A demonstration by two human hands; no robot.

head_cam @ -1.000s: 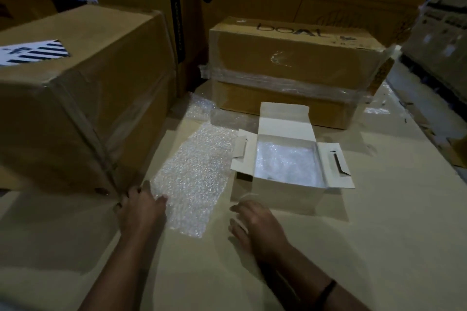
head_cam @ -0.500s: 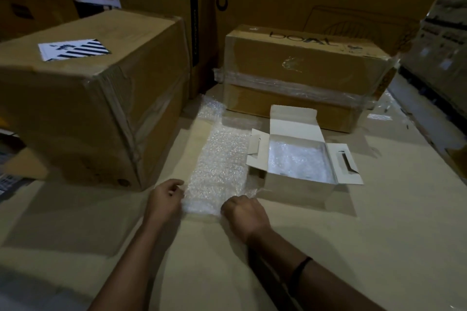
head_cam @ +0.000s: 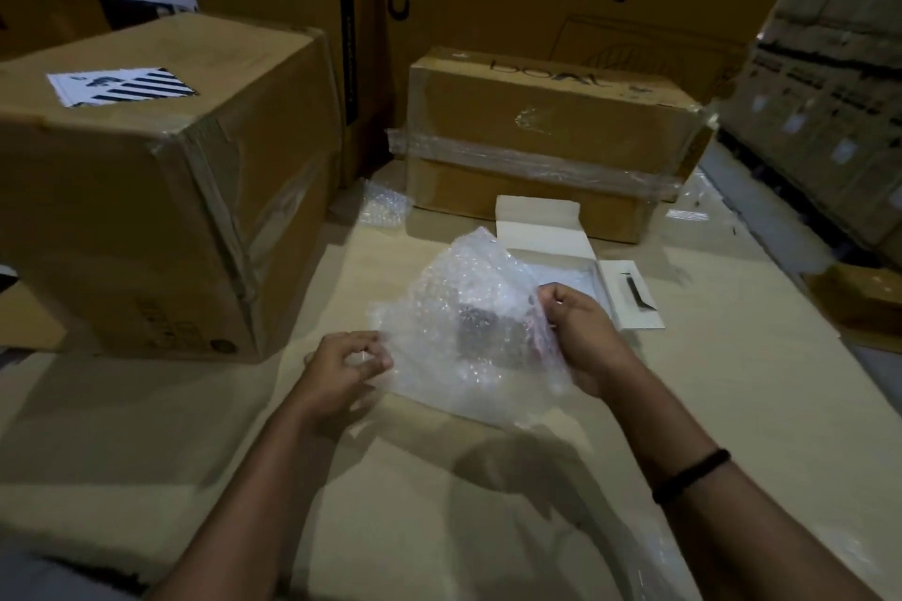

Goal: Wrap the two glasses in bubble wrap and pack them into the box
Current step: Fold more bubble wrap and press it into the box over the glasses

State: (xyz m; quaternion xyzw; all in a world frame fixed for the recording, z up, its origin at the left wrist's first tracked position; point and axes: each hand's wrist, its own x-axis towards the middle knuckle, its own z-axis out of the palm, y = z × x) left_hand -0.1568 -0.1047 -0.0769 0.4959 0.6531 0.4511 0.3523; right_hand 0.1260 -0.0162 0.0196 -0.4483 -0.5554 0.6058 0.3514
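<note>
**Head view.** A sheet of bubble wrap (head_cam: 463, 307) is held clear of the tabletop (head_cam: 732, 381) at the centre of the frame, crumpled and sagging between two hands.

- **Left hand:** The left hand (head_cam: 349, 366), at 8 o'clock of the sheet, has its fingers (head_cam: 376, 359) curled and pinches the near left edge.
- **Right hand:** The right hand (head_cam: 581, 337), at 3 o'clock, pinches the right edge between the thumb and curled fingers (head_cam: 551, 303).
- **Box:** The open white box (head_cam: 542, 234) stands on the tabletop just behind the sheet, at 1 o'clock. Its lid flap is raised at the back and a side flap is spread to the right. The sheet hides most of its inside.
- **Glasses:** Neither of the glasses can be made out. A dark patch shows through the wrap, but what it is cannot be told.
- **Surroundings:** A smaller scrap of wrap (head_cam: 385, 205) lies at 11 o'clock, between a large carton (head_cam: 161, 190) at 9 o'clock and a taped carton (head_cam: 551, 137) at 12 o'clock.

**Step in hand (judged).** The sheet is being opened out to take a glass.

- Draw the two pinched edges apart until the folds fall out, then lay the sheet flat toward 6 o'clock, away from the box flaps.
- The wrap is light and limp, so a gentle pinch should be enough, while a hard squeeze may burst the bubbles.
- A glass set at one edge can then be rolled in and the loose ends tucked.
</note>
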